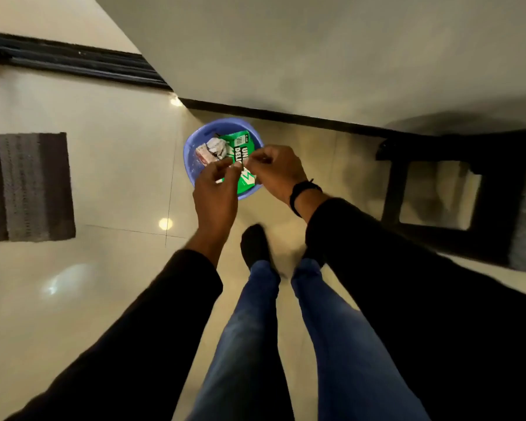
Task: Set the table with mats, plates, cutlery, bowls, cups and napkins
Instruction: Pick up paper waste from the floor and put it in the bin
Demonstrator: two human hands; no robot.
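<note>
Head: hands (243, 168) over upright bin (192, 165) (blue)

**Dim indoor light, wide-angle warp**

Warm, low light overall. Ceiling lamps show as small bright spots of glare on the glossy floor (110, 183), with a paler smear lower left. Deep shadow on the wall (316, 56) at right. Straight lines bend toward the edges. Motion blur softens the foot (254, 244) and the frame's right side.
</note>
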